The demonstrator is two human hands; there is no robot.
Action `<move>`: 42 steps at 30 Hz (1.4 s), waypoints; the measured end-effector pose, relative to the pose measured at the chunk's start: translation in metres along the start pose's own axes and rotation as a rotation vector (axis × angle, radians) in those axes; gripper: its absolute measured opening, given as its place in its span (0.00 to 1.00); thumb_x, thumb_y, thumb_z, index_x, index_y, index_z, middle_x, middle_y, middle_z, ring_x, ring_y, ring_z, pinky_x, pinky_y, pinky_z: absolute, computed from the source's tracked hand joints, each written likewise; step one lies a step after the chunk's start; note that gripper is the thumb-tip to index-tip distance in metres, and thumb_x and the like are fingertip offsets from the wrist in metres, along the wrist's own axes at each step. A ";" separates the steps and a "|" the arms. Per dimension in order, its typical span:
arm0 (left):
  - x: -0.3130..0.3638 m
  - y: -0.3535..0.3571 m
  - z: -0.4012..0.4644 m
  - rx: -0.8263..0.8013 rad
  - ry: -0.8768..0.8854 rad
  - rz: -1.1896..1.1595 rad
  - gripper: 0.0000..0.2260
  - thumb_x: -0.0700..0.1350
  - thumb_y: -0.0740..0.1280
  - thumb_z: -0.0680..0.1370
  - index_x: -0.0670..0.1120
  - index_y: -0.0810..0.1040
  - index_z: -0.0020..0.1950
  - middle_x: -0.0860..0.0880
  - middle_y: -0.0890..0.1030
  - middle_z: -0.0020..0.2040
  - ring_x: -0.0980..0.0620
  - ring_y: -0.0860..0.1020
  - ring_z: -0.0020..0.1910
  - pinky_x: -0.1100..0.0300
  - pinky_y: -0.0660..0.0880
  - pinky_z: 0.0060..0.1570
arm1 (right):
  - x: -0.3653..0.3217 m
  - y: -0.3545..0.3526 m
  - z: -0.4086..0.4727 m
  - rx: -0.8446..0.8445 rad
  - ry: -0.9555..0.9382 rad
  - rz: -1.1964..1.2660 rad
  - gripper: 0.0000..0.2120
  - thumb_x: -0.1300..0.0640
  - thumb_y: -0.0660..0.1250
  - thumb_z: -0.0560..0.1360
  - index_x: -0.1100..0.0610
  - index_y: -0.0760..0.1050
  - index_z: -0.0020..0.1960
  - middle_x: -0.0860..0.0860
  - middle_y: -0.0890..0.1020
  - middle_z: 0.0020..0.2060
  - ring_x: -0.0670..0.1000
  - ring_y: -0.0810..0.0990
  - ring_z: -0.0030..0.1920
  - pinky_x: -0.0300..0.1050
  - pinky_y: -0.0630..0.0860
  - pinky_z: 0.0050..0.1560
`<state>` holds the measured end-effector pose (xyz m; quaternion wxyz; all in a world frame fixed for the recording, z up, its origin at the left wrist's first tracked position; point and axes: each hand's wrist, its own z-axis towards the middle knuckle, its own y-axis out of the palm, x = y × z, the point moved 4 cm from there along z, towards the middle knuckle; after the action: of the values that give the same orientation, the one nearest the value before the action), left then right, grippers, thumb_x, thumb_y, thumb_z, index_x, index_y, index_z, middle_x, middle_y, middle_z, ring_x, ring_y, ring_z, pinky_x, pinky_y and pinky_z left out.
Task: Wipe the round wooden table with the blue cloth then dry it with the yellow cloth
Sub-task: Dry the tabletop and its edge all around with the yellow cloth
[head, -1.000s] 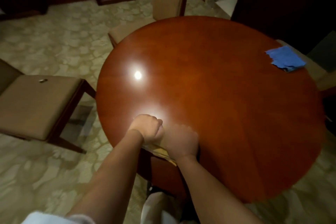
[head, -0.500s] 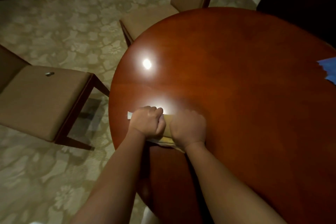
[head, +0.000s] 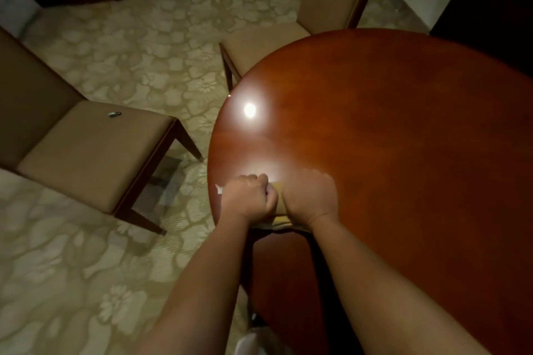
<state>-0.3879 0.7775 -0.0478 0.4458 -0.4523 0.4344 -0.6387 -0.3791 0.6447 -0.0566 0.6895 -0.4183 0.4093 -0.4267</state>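
The round wooden table fills the right half of the view, glossy with a bright light spot on it. Both hands press the yellow cloth onto the table close to its left edge. My left hand is a fist closed on the cloth's left part. My right hand lies flat on its right part, fingers spread and pointing away from me. Only a strip of the cloth shows between the hands, plus a pale corner left of the fist. The blue cloth is out of view.
A beige padded chair stands left of the table with a small dark object on its seat. A second beige chair is tucked at the table's far-left edge. Patterned carpet covers the floor.
The view has swung left, so the table sits further right and the blue cloth has left the frame. Both hands with the yellow cloth have moved toward the table's left edge.
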 end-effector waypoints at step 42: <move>-0.092 0.045 0.200 0.021 0.336 -0.206 0.12 0.49 0.57 0.69 0.43 0.71 0.30 0.43 0.74 0.26 0.41 0.73 0.23 0.58 0.67 0.22 | 0.008 0.057 0.167 0.093 0.286 -0.142 0.15 0.51 0.56 0.72 0.58 0.73 0.34 0.55 0.75 0.29 0.59 0.74 0.31 0.48 0.68 0.32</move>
<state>-0.1692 0.8255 -0.0655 0.3039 -0.3767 0.4472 -0.7522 -0.2089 0.6911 -0.0583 0.6109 -0.3489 0.4527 -0.5479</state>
